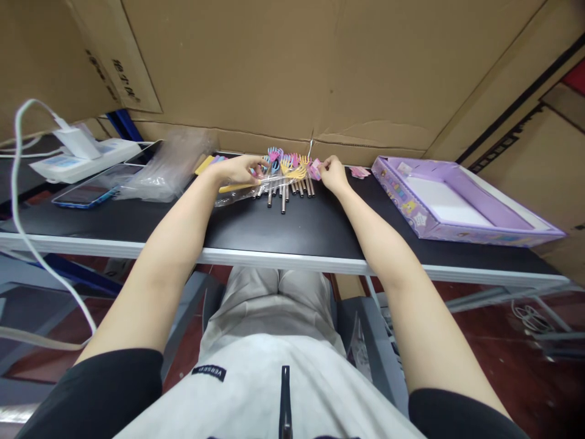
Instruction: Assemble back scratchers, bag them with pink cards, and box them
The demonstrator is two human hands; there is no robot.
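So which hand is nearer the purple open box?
Right. The right hand is left of the purple open box, pink pieces between; the left hand is farther left.

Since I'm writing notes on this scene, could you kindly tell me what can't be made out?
All in the head view:
Exact number of claw sticks: they overlap one another.
Print on the pink card: too small, partly behind the right hand.
Exact grip of the left hand: too small among the sticks.
Far end of the white cable: cut off by the left edge.
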